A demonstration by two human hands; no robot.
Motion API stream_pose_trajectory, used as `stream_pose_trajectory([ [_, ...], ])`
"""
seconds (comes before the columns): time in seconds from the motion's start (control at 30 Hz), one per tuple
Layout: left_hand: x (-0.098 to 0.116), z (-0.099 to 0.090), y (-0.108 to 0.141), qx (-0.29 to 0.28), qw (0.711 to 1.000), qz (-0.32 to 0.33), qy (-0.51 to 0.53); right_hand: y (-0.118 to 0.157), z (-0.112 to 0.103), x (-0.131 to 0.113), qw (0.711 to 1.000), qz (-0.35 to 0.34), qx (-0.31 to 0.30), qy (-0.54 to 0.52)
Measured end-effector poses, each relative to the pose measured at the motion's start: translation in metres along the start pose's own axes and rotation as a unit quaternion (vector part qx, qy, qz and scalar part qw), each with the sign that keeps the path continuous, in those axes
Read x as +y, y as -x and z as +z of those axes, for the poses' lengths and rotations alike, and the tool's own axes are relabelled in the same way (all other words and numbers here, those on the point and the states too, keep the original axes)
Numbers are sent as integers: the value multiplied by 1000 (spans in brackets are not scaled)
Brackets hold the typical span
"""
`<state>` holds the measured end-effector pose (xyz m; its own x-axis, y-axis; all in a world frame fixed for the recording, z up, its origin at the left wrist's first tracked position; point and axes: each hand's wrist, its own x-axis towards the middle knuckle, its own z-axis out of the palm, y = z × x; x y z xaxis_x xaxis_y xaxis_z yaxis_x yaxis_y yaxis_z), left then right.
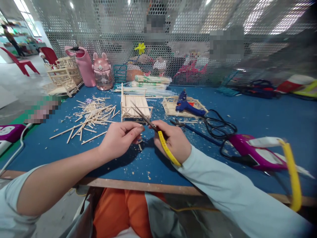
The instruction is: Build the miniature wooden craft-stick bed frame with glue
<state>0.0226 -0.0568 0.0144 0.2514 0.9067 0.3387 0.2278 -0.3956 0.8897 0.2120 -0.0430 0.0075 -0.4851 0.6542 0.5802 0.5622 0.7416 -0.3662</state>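
My right hand (173, 140) is closed around a pair of scissors (142, 115) with thin dark blades and a yellow grip that curves back toward the wrist. The blades point up and left, in front of a small bed-like frame made of wooden sticks (136, 102). Close beside it, my left hand (122, 137) is pinched, thumb against forefinger. Whatever lies between those fingertips is too small or hidden to make out. A short stick piece (140, 145) shows just below the left fingertips.
Loose cut sticks (89, 117) lie in a heap on the left. A blue glue gun (184, 104) rests on a stick-built tray (169, 107), its black cord (220, 122) trailing right. Pliers (195, 130) and a purple-white device (257, 152) lie rightward. Bottles (85, 67) stand before the perforated screen.
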Motion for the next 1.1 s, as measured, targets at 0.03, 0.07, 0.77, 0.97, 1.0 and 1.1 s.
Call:
stream_pose_trajectory([
  [0.03,0,0,-1,4,1000,-8,6,-1,0,0,1000,6,11,-1],
  [0.07,0,0,-1,7,1000,-14,9,-1,0,0,1000,7,18,-1],
  [0.77,-1,-4,0,-40,985,138,-91,-1,-1,3,996,-51,-56,42],
  [0.97,0,-3,0,-31,989,116,-83,0,0,3,996,-41,-60,52],
  [1.0,0,-3,0,-29,990,114,-83,0,1,2,996,-39,-61,53],
  [1.1,1,-4,1,-35,988,122,-90,0,1,2,996,-36,-64,45],
])
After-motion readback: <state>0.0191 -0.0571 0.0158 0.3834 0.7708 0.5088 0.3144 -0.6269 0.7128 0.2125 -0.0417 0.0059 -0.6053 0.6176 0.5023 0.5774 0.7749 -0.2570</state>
